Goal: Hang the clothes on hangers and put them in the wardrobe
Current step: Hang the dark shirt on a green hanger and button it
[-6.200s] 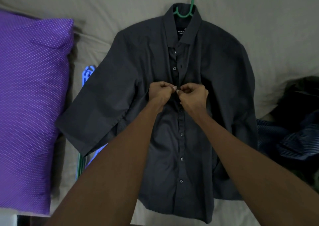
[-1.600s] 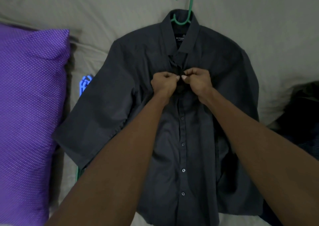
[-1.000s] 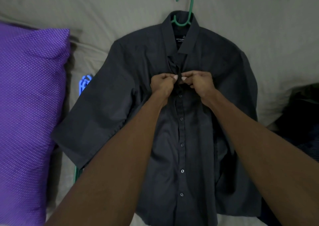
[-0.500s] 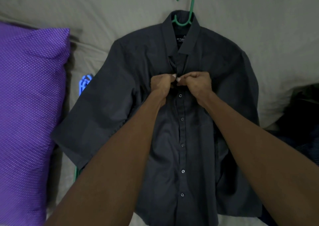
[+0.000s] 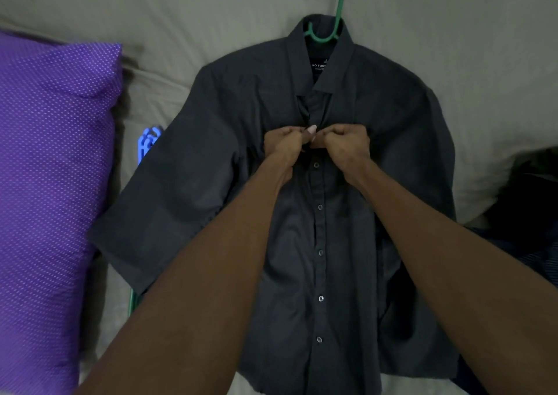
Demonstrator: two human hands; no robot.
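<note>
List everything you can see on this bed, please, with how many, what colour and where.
shirt: one, dark grey, buttoned most of the way, lying flat in the middle of the bed
green hanger: one, inside the shirt, its hook sticking out past the collar
pillow: one, purple with small pale dots, along the left edge
spare hangers: a blue one and a bit of a green one peeking out from under the shirt's sleeve, exact count hidden
pile of clothes: dark, some striped blue, at the right edge, number unclear
bed sheet: one, grey-beige, under everything
left hand: pinches the shirt front near an upper button
right hand: pinches the shirt front opposite it
</note>
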